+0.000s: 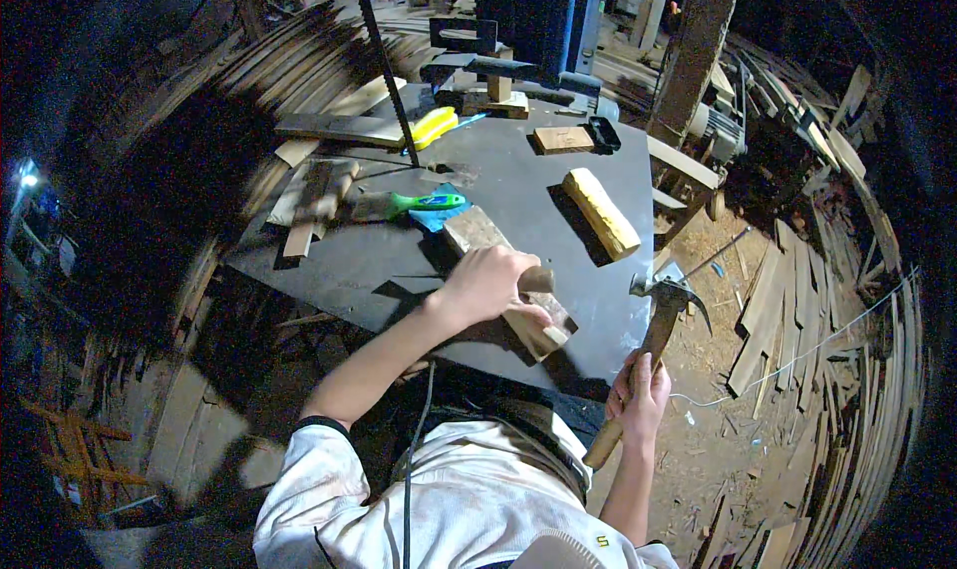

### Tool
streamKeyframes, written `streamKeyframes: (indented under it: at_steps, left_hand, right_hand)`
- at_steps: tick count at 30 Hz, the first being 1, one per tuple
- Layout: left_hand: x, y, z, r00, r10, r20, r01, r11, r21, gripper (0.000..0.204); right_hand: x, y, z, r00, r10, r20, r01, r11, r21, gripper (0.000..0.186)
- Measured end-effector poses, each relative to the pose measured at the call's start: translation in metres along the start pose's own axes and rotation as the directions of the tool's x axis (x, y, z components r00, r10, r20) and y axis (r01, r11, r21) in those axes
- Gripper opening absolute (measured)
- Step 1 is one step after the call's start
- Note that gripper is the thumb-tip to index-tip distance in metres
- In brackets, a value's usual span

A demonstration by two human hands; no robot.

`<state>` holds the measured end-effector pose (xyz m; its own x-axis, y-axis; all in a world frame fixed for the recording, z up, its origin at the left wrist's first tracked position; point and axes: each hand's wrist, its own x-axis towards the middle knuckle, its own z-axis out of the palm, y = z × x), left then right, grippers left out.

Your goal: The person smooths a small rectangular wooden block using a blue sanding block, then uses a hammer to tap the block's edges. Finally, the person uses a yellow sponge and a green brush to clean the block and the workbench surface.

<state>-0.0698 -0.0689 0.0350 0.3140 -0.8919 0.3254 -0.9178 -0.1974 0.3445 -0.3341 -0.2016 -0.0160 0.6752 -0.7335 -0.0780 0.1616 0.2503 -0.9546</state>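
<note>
My left hand (486, 288) is closed around a long wooden block that looks like a hand plane (474, 232), with a round wooden crosspiece showing by my fingers. The block lies slantwise at the front edge of a grey metal table (478, 170). Lower right, just off the table's corner, my right hand (641, 394) grips a claw hammer (660, 335) by its wooden handle, head up. Beyond the block are a green-handled brush (429, 202) and a blue scrap (439, 218). A pale yellow wood piece (601, 215) lies on the table's right side.
A saw blade (384, 65) runs down to the table at the back left. Near it lie a yellow object (434, 127) and wood offcuts (319, 200). A small wooden block (563, 139) sits back right. Stacked boards (797, 310) and sawdust (708, 280) cover the floor at right.
</note>
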Motion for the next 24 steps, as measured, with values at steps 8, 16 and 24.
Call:
streamKeyframes:
  at_steps: [8,16,24]
  left_hand:
    - [0.008,-0.014,-0.011,0.991,0.126,-0.035,-0.128,0.990,-0.060,0.050]
    - [0.001,0.070,-0.023,0.810,0.511,-0.289,-0.549,0.833,-0.068,0.028]
    - [0.018,0.087,0.009,0.810,0.448,-0.379,-0.564,0.774,-0.289,0.027]
  right_hand:
    - [0.003,0.004,0.001,1.000,-0.022,-0.012,0.022,0.999,-0.038,0.032]
    - [0.001,0.001,0.000,0.998,-0.029,-0.060,0.021,0.992,-0.126,0.027]
    - [0.001,0.007,-0.003,0.998,-0.011,-0.062,0.004,0.994,-0.106,0.026]
